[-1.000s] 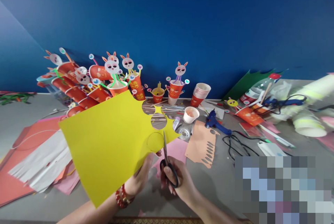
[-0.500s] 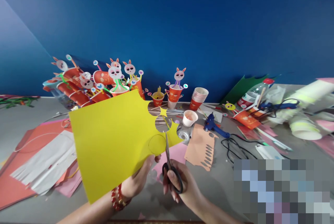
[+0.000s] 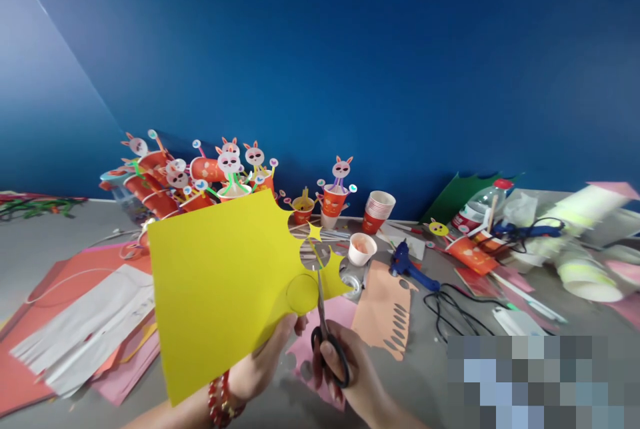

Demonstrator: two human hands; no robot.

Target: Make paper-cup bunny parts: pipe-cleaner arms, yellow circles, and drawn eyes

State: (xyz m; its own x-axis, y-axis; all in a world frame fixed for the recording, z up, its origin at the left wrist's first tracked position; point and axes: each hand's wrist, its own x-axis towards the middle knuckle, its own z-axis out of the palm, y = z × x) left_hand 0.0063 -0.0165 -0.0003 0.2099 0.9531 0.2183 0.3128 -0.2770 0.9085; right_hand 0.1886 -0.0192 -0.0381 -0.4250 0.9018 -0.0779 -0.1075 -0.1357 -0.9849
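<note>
A large sheet of yellow paper [image 3: 220, 289] is held up by its lower right part in my left hand [image 3: 267, 356], the thumb on its front and the other fingers mostly hidden behind. Round holes are cut along its right edge, and a circle [image 3: 303, 292] is drawn on it below them. My right hand [image 3: 337, 359] is closed around the black handles of a pair of scissors [image 3: 321, 312]. The blades point upward and lie at the paper beside the drawn circle's right side. They look nearly closed.
Paper cups with rabbit faces [image 3: 230, 162] crowd the back left. A cup stack [image 3: 379, 211], a white cup [image 3: 362, 249], a blue glue gun [image 3: 413, 266] and cut orange paper [image 3: 383, 309] lie beyond my hands. At right are a bottle [image 3: 480, 206] and a black cord [image 3: 457, 312].
The camera view has tilted upward, so everything sits lower in the picture and the wall's top edge shows. My hands, the paper and the scissors keep nearly the same relative positions.
</note>
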